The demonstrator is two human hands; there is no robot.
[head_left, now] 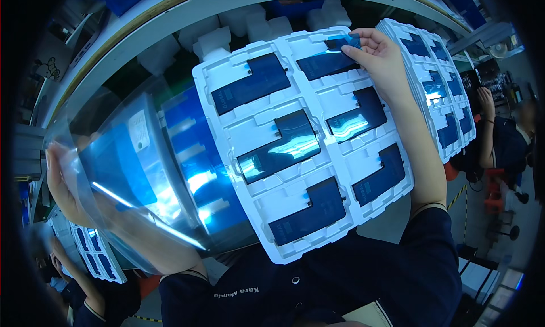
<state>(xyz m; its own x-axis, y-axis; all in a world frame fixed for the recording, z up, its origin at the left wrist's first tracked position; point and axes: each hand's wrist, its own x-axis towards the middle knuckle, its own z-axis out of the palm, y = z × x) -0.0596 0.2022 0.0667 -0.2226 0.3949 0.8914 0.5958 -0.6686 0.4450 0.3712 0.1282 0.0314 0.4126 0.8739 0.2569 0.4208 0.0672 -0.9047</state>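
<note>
A white plastic tray [335,156] in front of me holds several dark blue, L-shaped flat batteries [309,210], each in its own recess. Two middle batteries [281,145] reflect light strongly. At the tray's far right recess, the thumb and fingers of my right hand [377,57] pinch a bluish, film-like piece [350,41] at the upper end of the far right battery [323,65]. On the left, my left hand [65,185] grips a large clear plastic bag [108,168], its fingers partly blurred behind the plastic. Blue and white sheets show through the bag.
A stack of similar filled trays [434,88] stands to the right. White foam blocks [213,43] lie behind the tray, below a pale shelf edge [170,9]. Blue material with white strips [196,151] lies left of the tray. Other people [505,139] sit at both sides.
</note>
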